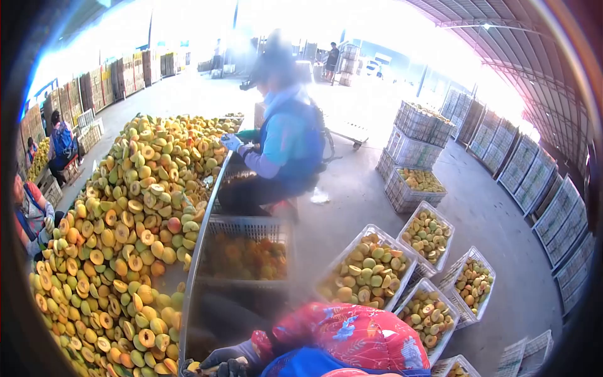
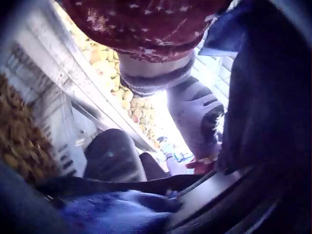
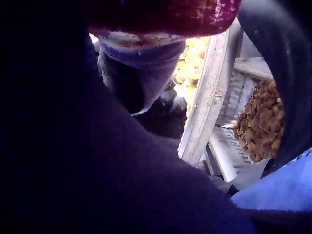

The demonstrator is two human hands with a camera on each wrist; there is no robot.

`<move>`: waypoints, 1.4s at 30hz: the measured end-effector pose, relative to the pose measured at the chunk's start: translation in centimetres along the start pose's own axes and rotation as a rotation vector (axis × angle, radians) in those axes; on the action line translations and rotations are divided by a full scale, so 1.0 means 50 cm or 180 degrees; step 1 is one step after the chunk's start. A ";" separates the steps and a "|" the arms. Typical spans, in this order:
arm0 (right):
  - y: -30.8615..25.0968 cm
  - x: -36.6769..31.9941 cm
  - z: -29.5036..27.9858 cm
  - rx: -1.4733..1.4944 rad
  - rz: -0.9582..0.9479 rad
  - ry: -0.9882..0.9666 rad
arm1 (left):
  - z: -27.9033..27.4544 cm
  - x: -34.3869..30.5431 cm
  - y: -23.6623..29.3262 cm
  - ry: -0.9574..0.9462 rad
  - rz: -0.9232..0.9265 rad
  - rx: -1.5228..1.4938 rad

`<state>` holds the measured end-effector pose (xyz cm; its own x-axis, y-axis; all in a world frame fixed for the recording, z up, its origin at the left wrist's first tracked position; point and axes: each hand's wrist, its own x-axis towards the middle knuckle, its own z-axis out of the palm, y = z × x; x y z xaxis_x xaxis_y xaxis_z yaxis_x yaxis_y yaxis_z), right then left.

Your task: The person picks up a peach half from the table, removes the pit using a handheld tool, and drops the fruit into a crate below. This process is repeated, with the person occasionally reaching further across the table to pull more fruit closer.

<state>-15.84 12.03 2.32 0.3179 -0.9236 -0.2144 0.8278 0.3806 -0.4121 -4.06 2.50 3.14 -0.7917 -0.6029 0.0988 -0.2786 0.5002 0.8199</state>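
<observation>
At the bottom edge of the head view, my right hand (image 1: 240, 354) wears a grey-purple glove under a red floral sleeve. Its bent fingers hold a piece of yellow-orange stone fruit (image 1: 193, 366) by the metal rim of the fruit table (image 1: 200, 251). Dark gloved fingers of my left hand (image 1: 232, 369) are close below it, cut off by the frame. In the left wrist view the left hand (image 2: 195, 114) has a striped cuff, and its fingertips are hidden behind dark cloth. The right wrist view shows the right hand (image 3: 146, 78) in shadow, near dark fingertips.
Halved stone fruits (image 1: 125, 251) are heaped on the table. A crate of orange-brown pieces (image 1: 248, 254) stands beside its rim. Several fruit-filled crates (image 1: 370, 270) sit on the floor, with stacked crates (image 1: 414, 151) farther back. Another person (image 1: 282, 132) sits ahead along the table.
</observation>
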 end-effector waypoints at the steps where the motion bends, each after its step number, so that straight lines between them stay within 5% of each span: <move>1: 0.003 0.000 0.003 0.0064 0.0015 -0.0066 | 0.002 0.000 -0.001 -0.0009 0.0001 -0.0032; 8: 0.019 0.056 0.011 0.1109 0.0404 -0.1012 | -0.010 0.002 -0.020 0.0116 -0.0093 0.0002; 14: 0.031 0.120 0.018 0.1597 0.0668 -0.1578 | -0.099 -0.033 -0.119 0.0822 -0.0545 0.0488; 16: 0.046 0.118 0.009 -0.0297 -0.1022 -0.0173 | -0.162 -0.080 -0.188 0.1211 -0.0932 0.0804; 18: 0.047 0.075 0.008 -0.0015 -0.0974 -0.0285 | -0.244 -0.166 -0.268 0.1604 -0.1564 0.1292; 19: 0.000 0.033 0.000 0.1198 -0.0155 -0.1010 | -0.283 -0.210 -0.301 0.1711 -0.1889 0.1666; 20: -0.010 0.019 -0.008 0.1394 0.0105 -0.0717 | -0.315 -0.270 -0.337 0.1635 -0.2189 0.2260; 21: -0.010 0.009 -0.013 0.1336 0.0253 -0.0296 | -0.331 -0.335 -0.350 0.0366 -0.2142 0.4695; 22: -0.011 0.009 -0.020 0.1254 0.0477 0.0089 | -0.346 -0.349 -0.343 0.1282 -0.2426 0.3778; 23: -0.017 0.013 -0.019 0.1200 0.0663 0.0257 | -0.345 -0.317 -0.273 0.1223 -0.2477 0.3863; 24: -0.008 0.036 -0.003 0.1007 0.0937 0.1146 | -0.325 -0.264 -0.212 0.1413 -0.2709 0.3461; 26: 0.015 0.058 -0.024 0.0868 0.0986 0.1047 | -0.312 -0.192 -0.209 0.1559 -0.1972 0.2538; 27: 0.000 0.067 -0.005 0.0411 0.1049 0.1299 | -0.295 -0.127 -0.158 0.1316 -0.2152 0.2150; 28: 0.008 0.076 -0.021 0.0101 0.0957 0.1284 | -0.273 -0.094 -0.187 0.1343 -0.1447 0.2485; 31: -0.006 0.082 -0.006 -0.0196 0.0937 0.1464 | -0.230 0.036 -0.194 0.0799 -0.1269 0.2287; 32: -0.014 0.078 0.003 -0.0187 0.0981 0.1590 | -0.225 0.073 -0.185 0.0258 -0.1618 0.2247; 34: -0.007 0.066 -0.022 -0.0211 0.0925 0.1430 | -0.189 0.112 -0.212 0.0442 -0.1277 0.1982; 37: -0.021 0.066 -0.017 -0.0535 0.0871 0.1533 | -0.175 0.172 -0.230 0.0032 -0.0100 0.2877; 38: -0.012 0.070 -0.023 -0.0823 0.0710 0.1674 | -0.163 0.187 -0.274 -0.0191 0.0339 0.2243; 41: -0.023 0.066 -0.027 -0.0747 0.0630 0.1678 | -0.175 0.195 -0.263 -0.0299 0.0684 0.2242; 42: -0.030 0.064 -0.023 -0.0553 0.0663 0.1606 | -0.186 0.187 -0.244 -0.0201 0.0214 0.1821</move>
<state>-16.60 8.55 1.23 0.1710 -0.7079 -0.6853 0.6696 0.5937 -0.4462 -3.00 -15.06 -0.69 -0.8439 -0.5286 0.0919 -0.4622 0.8032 0.3759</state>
